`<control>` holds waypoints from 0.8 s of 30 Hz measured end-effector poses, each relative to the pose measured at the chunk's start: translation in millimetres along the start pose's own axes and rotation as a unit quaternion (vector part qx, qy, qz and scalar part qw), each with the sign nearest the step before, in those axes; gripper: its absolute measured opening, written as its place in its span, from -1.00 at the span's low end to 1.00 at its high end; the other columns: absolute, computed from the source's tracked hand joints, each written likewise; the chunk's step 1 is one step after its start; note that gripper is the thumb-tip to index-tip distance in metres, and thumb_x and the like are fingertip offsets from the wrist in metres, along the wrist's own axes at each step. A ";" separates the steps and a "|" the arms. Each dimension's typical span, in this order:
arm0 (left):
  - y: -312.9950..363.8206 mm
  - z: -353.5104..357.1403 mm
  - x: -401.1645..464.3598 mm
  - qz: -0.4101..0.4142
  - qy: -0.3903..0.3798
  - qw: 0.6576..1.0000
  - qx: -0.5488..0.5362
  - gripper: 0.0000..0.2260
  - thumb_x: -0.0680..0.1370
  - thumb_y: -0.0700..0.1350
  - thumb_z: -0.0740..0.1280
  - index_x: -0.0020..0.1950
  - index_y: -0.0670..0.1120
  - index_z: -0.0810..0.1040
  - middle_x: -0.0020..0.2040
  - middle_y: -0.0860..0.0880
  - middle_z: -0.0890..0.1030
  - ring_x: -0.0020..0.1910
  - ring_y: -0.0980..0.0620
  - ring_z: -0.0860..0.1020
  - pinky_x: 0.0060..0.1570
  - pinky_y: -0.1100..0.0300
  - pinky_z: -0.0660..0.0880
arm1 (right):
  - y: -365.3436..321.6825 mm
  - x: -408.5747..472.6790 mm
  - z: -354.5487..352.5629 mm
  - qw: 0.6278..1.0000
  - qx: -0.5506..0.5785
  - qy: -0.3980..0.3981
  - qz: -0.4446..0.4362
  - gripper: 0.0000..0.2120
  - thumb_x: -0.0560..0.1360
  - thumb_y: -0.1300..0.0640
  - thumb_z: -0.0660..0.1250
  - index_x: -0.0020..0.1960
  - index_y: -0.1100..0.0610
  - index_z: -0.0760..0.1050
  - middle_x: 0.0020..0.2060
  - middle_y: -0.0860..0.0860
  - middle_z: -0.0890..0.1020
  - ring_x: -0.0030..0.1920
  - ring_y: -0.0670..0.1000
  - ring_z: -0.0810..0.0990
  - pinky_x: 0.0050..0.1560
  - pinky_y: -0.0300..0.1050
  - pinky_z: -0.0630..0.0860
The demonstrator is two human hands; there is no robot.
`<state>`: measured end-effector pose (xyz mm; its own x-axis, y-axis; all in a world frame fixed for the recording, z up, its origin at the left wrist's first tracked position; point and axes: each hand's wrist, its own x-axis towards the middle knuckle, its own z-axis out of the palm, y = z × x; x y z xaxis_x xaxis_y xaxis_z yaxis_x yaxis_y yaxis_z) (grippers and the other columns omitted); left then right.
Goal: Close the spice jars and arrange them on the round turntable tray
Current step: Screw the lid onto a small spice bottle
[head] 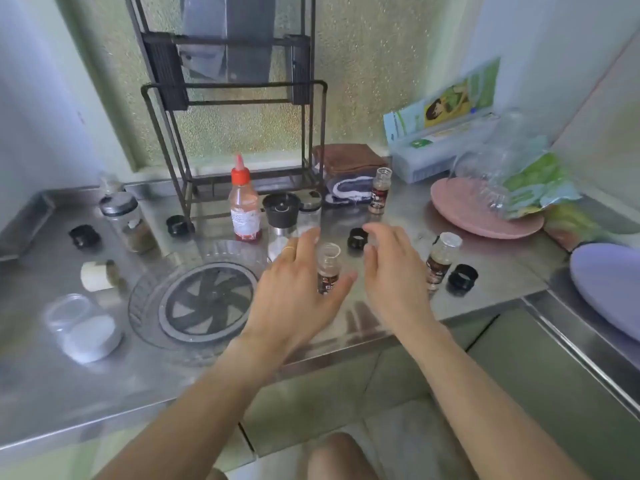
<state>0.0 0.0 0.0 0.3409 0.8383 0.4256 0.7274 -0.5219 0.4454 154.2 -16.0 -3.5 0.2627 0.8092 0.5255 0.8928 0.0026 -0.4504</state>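
Spice jars stand scattered on the steel counter (398,317), and none sits on the turntable (204,303) yet, so the job looks barely begun. Nearest is an uncapped jar (328,268) just right of the turntable, between the two hands. The left hand (298,289) hovers beside it with fingers spread and loose, the thumb reaching under toward the label; whether it touches the glass I cannot tell. The right hand (391,271) is also relaxed and holds nothing, its fingertips close to a black cap (357,239) lying behind the jar. A second uncapped jar (441,259) stands further right, just beside another cap (462,278), and a third jar (380,190) waits open near the folded cloths (346,168). Two more caps (84,236) (177,225) lie on the left, near a bigger lidded jar (128,221). A sauce bottle (245,202) and a grinder (281,216) stand behind the turntable. By my reading, every small jar is yet to be capped, then all must be moved onto the turntable.
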 end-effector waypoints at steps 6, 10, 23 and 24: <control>15.0 20.5 -2.6 -0.108 0.007 0.990 -0.093 -0.35 0.51 0.06 0.44 0.48 -0.11 0.25 0.34 -0.07 0.52 0.32 -0.13 0.49 0.17 0.06 0.39 | 13.0 53.0 34.3 0.975 -0.134 -0.170 0.047 -0.53 0.58 0.32 0.25 0.47 0.10 0.36 0.38 0.19 0.42 0.30 0.29 0.51 0.20 0.13 0.50; 16.0 31.6 -2.3 -0.107 0.045 0.989 -0.086 -0.43 0.55 0.00 0.40 0.47 -0.14 0.26 0.34 -0.10 0.52 0.29 -0.16 0.52 0.14 0.03 0.44 | 26.4 79.0 56.4 0.946 -0.197 -0.256 0.029 -0.47 0.61 0.25 0.22 0.55 0.01 0.31 0.49 0.19 0.31 0.46 0.29 0.35 0.39 0.15 0.41; -3.1 63.1 -9.4 -0.118 0.091 0.983 -0.109 -0.62 0.58 0.01 0.37 0.34 -0.10 0.42 0.04 -0.10 0.66 -0.01 -0.19 0.63 -0.11 -0.04 0.49 | 5.1 53.0 -1.0 0.939 0.330 -0.031 0.088 -0.68 0.39 0.20 0.59 0.02 0.03 0.52 -0.07 -0.12 0.63 -0.08 -0.08 0.65 -0.02 -0.24 0.57; -3.9 64.0 -9.6 -0.117 0.090 0.983 -0.111 -0.62 0.58 0.01 0.37 0.33 -0.09 0.42 0.04 -0.10 0.66 0.00 -0.18 0.62 -0.11 -0.04 0.49 | 0.2 45.7 -6.7 0.927 0.362 -0.047 0.080 -0.69 0.38 0.22 0.61 -0.02 0.04 0.52 -0.07 -0.11 0.65 -0.09 -0.13 0.65 -0.04 -0.31 0.57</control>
<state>32.0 4.1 -56.3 0.0545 0.9085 0.4144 0.6183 -0.3566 0.7004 168.9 17.0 25.3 0.3073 0.8813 0.3591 0.3555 0.2437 -0.9023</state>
